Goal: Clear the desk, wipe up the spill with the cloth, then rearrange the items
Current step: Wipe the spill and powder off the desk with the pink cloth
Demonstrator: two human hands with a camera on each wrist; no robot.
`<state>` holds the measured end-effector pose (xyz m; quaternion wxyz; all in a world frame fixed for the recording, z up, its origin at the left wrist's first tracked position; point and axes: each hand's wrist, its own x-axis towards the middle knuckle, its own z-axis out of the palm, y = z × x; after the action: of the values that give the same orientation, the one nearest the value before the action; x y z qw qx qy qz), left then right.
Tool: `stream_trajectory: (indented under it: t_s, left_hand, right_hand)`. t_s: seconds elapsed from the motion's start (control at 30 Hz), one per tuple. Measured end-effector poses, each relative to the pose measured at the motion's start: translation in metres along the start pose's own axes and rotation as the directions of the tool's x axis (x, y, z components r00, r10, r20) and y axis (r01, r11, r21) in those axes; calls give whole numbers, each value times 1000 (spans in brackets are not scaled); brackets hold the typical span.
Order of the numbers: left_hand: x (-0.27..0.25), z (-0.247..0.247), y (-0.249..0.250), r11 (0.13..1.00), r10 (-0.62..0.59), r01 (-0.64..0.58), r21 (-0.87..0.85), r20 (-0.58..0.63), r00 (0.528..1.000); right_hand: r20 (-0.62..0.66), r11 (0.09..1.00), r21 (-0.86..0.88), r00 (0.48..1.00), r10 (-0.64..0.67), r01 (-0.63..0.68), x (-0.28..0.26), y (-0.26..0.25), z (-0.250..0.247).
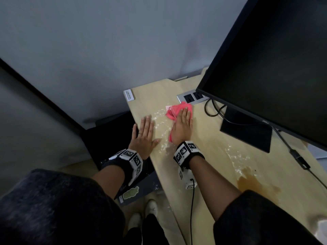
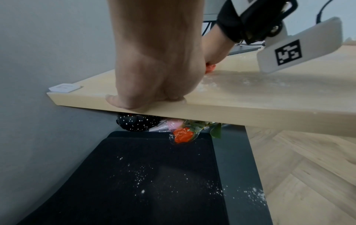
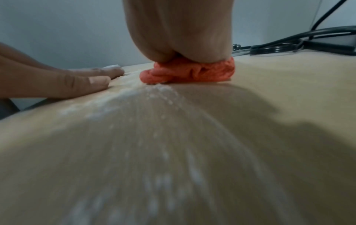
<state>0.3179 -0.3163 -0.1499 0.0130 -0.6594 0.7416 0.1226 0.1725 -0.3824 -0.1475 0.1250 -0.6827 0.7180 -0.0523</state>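
My right hand (image 1: 183, 123) lies flat with straight fingers on a crumpled pink cloth (image 1: 177, 109) and presses it onto the light wooden desk (image 1: 203, 156). White powder (image 1: 161, 128) is smeared on the desk between my hands and trails toward me in the right wrist view, where the cloth (image 3: 187, 72) bunches under my palm. A brown liquid spill (image 1: 253, 183) sits near the desk's front, by my right forearm. My left hand (image 1: 145, 131) rests flat and open on the desk's left edge, its heel (image 2: 154, 85) at the rim.
A black monitor (image 1: 274, 59) and its base (image 1: 246, 133) stand at the right, with cables and a power socket panel (image 1: 192, 98) behind the cloth. Under the desk a black surface (image 2: 154, 182) dusted with powder, a wrapped flower (image 2: 183, 134) and a dotted black thing (image 2: 136, 122).
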Motion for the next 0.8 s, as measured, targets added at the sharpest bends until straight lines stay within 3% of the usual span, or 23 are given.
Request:
stream_trajectory:
  t_s: [0.27, 0.4, 0.47, 0.57, 0.73, 0.8]
  left_hand:
    - [0, -4, -2, 1000, 2, 0, -29, 86, 996]
    - [-3, -5, -6, 995, 17, -7, -98, 103, 994]
    - [-6, -7, -9, 978, 90, -73, -195, 79, 993]
    - [-9, -10, -14, 943, 120, -97, -318, 53, 991]
    - [-8, -19, -13, 926, -7, 15, -377, 23, 1000]
    - [-6, -26, -13, 933, -14, 21, -359, 21, 1000]
  right_hand:
    - [-10, 975, 84, 979, -205, 205, 22, -19, -1]
    - [13, 911, 243, 938, -347, 333, 31, -28, 1]
    - [31, 873, 319, 917, -399, 369, 30, -26, 2]
    - [60, 829, 393, 888, -456, 399, 21, -25, -4]
    - [119, 699, 636, 853, -508, 328, -7, -27, -8]
    - [129, 679, 655, 836, -534, 332, -19, -22, -11]
